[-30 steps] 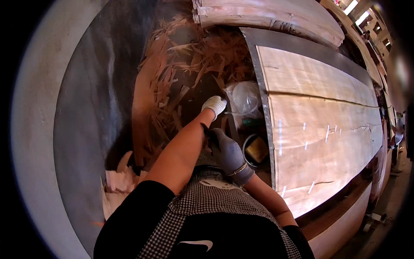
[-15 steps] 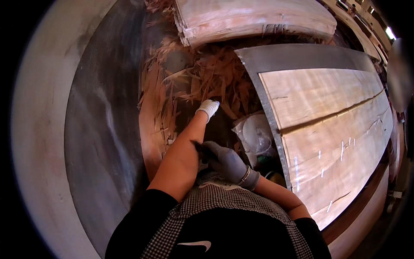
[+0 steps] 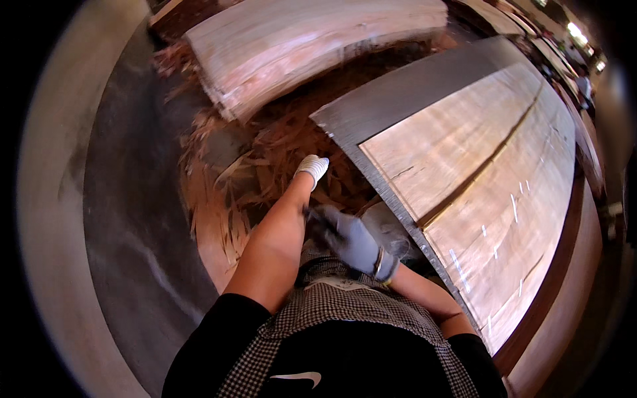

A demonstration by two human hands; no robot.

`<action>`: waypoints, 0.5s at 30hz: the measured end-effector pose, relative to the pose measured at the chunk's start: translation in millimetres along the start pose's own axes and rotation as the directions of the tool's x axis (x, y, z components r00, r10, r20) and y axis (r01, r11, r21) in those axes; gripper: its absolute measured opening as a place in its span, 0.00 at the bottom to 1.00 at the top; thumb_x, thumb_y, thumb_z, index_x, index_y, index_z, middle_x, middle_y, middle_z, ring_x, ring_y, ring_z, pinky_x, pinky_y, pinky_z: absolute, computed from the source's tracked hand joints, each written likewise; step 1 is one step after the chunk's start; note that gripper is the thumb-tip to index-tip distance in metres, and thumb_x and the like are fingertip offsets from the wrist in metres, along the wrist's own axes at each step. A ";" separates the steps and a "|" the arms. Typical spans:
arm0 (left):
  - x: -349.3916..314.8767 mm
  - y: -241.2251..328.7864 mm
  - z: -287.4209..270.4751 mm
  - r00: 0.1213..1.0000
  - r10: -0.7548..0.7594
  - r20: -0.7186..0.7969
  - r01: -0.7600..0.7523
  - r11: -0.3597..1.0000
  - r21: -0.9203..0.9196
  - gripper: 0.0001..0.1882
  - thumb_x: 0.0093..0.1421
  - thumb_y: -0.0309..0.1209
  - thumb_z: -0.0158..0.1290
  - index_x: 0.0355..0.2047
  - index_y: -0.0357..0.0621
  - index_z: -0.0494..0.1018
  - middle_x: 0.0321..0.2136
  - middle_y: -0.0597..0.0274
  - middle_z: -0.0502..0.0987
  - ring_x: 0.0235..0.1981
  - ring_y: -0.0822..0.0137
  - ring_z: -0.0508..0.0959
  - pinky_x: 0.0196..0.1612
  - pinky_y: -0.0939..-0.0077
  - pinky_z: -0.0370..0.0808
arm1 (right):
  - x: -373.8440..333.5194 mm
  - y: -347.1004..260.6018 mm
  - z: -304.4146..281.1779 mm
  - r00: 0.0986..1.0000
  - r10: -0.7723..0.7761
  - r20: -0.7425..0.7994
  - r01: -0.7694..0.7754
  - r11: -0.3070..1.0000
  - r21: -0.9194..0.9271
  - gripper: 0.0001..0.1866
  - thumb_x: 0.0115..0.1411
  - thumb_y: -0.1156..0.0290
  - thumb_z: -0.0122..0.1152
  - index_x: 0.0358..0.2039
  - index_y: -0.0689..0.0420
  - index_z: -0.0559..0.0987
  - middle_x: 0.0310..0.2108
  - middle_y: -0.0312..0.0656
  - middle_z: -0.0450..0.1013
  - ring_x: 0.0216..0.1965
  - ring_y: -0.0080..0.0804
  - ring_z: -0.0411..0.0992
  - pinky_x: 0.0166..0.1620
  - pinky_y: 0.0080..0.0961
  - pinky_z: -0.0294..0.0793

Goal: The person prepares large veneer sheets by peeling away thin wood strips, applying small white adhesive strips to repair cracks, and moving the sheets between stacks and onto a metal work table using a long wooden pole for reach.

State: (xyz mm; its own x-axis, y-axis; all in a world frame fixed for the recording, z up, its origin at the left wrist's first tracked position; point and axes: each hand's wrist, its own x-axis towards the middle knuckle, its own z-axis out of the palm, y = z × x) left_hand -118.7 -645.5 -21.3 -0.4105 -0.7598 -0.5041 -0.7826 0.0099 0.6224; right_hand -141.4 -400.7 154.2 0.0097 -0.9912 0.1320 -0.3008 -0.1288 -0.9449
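My left hand (image 3: 312,171) wears a white ribbed glove at the end of the outstretched bare forearm. It hangs over the reddish wood scraps, and its fingers are hidden from this view. Close to my waist is my right hand (image 3: 352,242), in a grey glove with dark finger ends. Those fingers are blurred and point toward the left forearm, so their grip is unclear. To the right lies a pale wood veneer sheet (image 3: 478,152) with a long dark split and several short white tape strips. It rests on a grey board (image 3: 424,93), apart from both hands.
A thick stack of veneer sheets (image 3: 318,46) stands at the far side. Torn reddish wood scraps (image 3: 265,152) litter the floor ahead. A dark curved surface (image 3: 139,219) fills the left, beside a paler band (image 3: 50,199). Part of a clear plastic bag (image 3: 388,222) shows beside the board.
The view has turned, so the board and veneer sheet slant more and the far stack sits further left. Both hands keep nearly the same places before my body.
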 end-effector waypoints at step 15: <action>58.9 65.7 7.0 0.951 0.238 0.196 -0.289 0.909 0.300 0.21 0.54 0.43 0.45 0.38 0.38 0.72 0.37 0.48 0.72 0.40 0.55 0.71 0.43 0.64 0.67 | 68.7 0.9 37.6 0.889 0.129 -0.439 -0.187 0.978 -0.091 0.13 0.55 0.76 0.50 0.42 0.62 0.69 0.33 0.51 0.71 0.36 0.38 0.72 0.38 0.27 0.69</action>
State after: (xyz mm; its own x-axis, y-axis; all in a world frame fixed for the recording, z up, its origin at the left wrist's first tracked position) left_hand -197.5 -685.1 -14.3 -0.6685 -0.5932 -0.4486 -0.7330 0.4239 0.5320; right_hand -105.2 -470.1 151.2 -0.4490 -0.8844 0.1274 -0.3833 0.0619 -0.9216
